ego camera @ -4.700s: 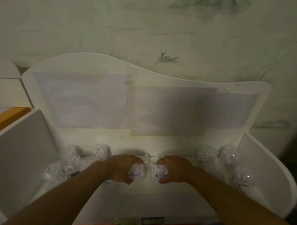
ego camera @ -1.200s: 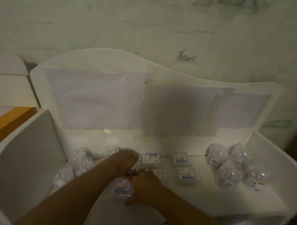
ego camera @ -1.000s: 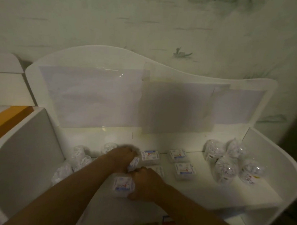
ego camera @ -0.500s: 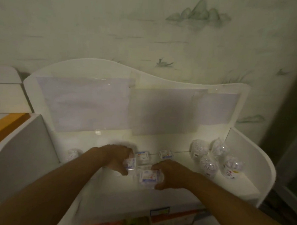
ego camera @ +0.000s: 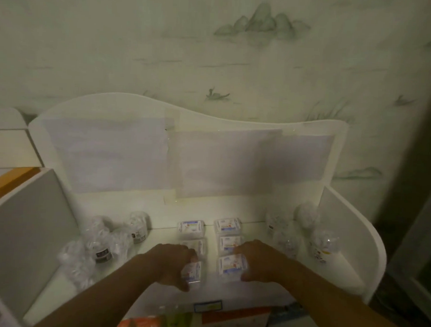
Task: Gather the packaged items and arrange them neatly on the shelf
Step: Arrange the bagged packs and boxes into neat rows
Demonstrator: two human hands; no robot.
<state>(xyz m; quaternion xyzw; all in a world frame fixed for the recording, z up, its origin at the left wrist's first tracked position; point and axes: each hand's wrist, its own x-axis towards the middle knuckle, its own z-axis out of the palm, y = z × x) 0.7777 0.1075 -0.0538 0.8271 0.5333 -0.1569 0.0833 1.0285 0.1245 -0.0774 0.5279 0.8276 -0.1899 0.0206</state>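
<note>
Several small clear boxes with white and blue labels lie in two columns on the white shelf [ego camera: 253,292]. The left column holds a back box [ego camera: 190,229], a middle one mostly hidden, and a front box [ego camera: 193,272]. My left hand [ego camera: 173,265] grips that front box from its left side. The right column has a back box [ego camera: 227,225], a middle box [ego camera: 228,244] and a front box [ego camera: 231,266]. My right hand [ego camera: 259,261] holds the front box at its right side, fingers curled round it.
Round clear packets [ego camera: 99,247] cluster on the shelf's left, and more round packets [ego camera: 302,236] on its right. Curved side panels [ego camera: 359,248] and a tall back panel [ego camera: 185,157] bound the shelf. Colourful boxes [ego camera: 235,317] show on the level below.
The boxes now stand in two columns. Both hands have moved toward me and hold the front boxes of each column; the view has shifted slightly.
</note>
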